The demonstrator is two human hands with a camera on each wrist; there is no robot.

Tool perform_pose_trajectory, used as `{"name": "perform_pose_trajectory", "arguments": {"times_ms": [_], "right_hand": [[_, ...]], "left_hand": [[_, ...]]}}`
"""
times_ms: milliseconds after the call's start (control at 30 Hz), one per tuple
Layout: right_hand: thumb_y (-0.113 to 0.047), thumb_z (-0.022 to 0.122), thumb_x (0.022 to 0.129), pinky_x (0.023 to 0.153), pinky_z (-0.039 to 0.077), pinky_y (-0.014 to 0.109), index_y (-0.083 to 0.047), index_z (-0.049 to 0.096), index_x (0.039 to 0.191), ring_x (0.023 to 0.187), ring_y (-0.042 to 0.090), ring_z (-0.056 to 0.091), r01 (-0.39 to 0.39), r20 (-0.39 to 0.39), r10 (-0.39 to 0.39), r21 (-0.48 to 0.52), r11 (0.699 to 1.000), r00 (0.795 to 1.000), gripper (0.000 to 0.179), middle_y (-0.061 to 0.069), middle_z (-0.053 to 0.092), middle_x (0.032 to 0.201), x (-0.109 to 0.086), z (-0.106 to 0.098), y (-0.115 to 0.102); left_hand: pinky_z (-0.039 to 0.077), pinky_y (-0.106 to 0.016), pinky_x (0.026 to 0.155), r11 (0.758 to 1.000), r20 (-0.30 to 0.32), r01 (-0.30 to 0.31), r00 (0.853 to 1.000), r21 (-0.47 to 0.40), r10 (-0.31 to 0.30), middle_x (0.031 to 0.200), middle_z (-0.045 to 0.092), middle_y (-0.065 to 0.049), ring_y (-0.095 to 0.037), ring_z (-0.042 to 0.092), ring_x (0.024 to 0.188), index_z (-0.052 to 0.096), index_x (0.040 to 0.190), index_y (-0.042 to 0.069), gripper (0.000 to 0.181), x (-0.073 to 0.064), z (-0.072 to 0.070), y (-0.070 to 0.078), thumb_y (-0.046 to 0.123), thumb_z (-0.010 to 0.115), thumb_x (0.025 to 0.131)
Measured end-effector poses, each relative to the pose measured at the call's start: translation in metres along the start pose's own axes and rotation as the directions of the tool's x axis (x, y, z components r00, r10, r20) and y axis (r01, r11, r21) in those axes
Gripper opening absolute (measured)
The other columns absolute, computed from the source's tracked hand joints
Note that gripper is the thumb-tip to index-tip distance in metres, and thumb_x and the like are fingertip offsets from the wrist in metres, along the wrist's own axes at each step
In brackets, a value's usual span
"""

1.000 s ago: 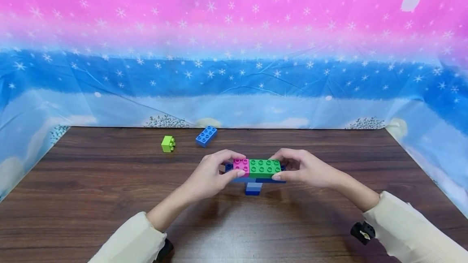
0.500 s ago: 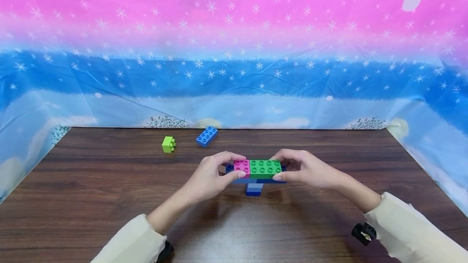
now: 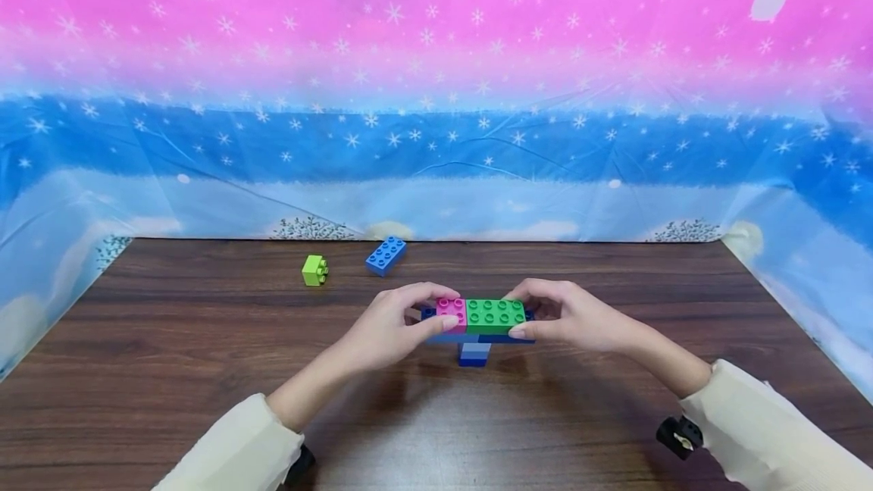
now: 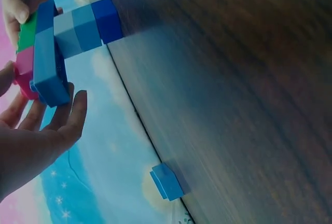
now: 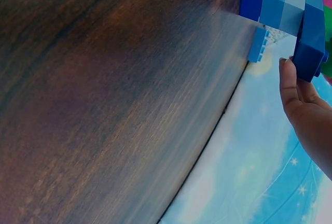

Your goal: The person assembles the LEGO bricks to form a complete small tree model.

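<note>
A T-shaped build of toy building bricks stands on the table in the head view. Its column of stacked blue bricks carries a wider blue layer, topped by a pink brick and a green brick side by side. My left hand pinches the pink brick between thumb and index finger; its other fingers curve beneath the left end in the left wrist view. With thumb and fingers, my right hand grips the green brick's right end. In the right wrist view its fingertips lie under the dark blue brick.
Behind the hands, a loose blue brick and a lime green brick lie on the wooden table. A patterned pink and blue cloth hangs along the table's back edge and sides.
Both hands keep their hold on the pink and green bricks. The left forearm has shifted very slightly to the left; the bricks look unmoved.
</note>
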State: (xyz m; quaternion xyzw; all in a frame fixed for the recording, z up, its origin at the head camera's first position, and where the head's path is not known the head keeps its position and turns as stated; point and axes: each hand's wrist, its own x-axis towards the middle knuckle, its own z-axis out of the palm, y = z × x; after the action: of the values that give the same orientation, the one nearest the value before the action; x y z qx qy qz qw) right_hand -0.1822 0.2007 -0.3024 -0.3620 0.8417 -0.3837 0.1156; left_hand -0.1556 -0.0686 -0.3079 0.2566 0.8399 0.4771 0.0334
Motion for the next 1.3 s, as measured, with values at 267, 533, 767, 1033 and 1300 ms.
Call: {"name": "perform_pose_trajectory", "arguments": {"times_ms": [267, 533, 767, 1033, 1300], "right_hand": [[-0.024, 0.064, 0.086, 0.067, 0.048, 0.029, -0.015, 0.059, 0.110, 0.083, 0.017, 0.055, -0.012, 0.005, 0.012, 0.004, 1.000, 1.000, 0.026, 0.001, 0.059, 0.092, 0.000, 0.000, 0.000], [-0.024, 0.064, 0.086, 0.065, 0.048, 0.028, -0.015, 0.059, 0.109, 0.081, 0.017, 0.054, -0.006, 0.006, 0.006, 0.000, 1.000, 1.000, 0.025, 0.001, 0.058, 0.091, 0.000, 0.000, 0.001], [-0.022, 0.064, 0.087, 0.068, 0.049, 0.029, -0.015, 0.058, 0.111, 0.084, 0.017, 0.055, 0.005, 0.015, -0.005, 0.016, 1.000, 1.000, 0.025, 0.001, 0.059, 0.093, 0.000, 0.000, 0.001], [-0.023, 0.064, 0.087, 0.067, 0.049, 0.029, -0.018, 0.058, 0.111, 0.083, 0.016, 0.055, 0.005, 0.016, -0.005, 0.024, 1.000, 1.000, 0.025, -0.001, 0.059, 0.094, 0.000, -0.001, 0.000], [-0.023, 0.064, 0.086, 0.066, 0.048, 0.029, -0.018, 0.059, 0.110, 0.081, 0.016, 0.054, 0.029, 0.007, -0.030, 0.008, 1.000, 1.000, 0.025, -0.002, 0.058, 0.091, 0.000, 0.000, 0.001]], "left_hand": [[0.044, -0.041, 0.087, 0.991, -0.131, 0.105, 0.987, 0.084, -0.093, 0.111, 0.062, -0.004, -0.022, 0.055, 0.105, 0.057, 0.121, 0.014, 0.037, 0.014, -0.020, -0.022, 0.032, 0.059, 0.089], [0.039, -0.046, 0.092, 0.958, -0.234, 0.221, 0.956, 0.184, -0.175, 0.124, 0.053, -0.015, -0.031, 0.049, 0.113, 0.050, 0.128, 0.006, 0.045, 0.029, -0.043, -0.052, 0.027, 0.060, 0.089], [0.037, -0.047, 0.095, 0.933, -0.243, 0.291, 0.940, 0.212, -0.238, 0.130, 0.047, -0.019, -0.034, 0.045, 0.118, 0.046, 0.131, 0.003, 0.049, 0.039, -0.054, -0.072, 0.022, 0.061, 0.089], [0.033, -0.050, 0.097, 0.908, -0.204, 0.314, 0.943, 0.277, -0.264, 0.129, 0.047, -0.022, -0.036, 0.040, 0.121, 0.040, 0.135, 0.002, 0.052, 0.047, -0.056, -0.084, 0.019, 0.060, 0.090], [0.038, -0.048, 0.090, 0.883, -0.190, 0.324, 0.943, 0.341, -0.273, 0.125, 0.050, -0.022, -0.035, 0.047, 0.112, 0.042, 0.134, 0.003, 0.052, 0.052, -0.056, -0.088, 0.018, 0.061, 0.089]]}}
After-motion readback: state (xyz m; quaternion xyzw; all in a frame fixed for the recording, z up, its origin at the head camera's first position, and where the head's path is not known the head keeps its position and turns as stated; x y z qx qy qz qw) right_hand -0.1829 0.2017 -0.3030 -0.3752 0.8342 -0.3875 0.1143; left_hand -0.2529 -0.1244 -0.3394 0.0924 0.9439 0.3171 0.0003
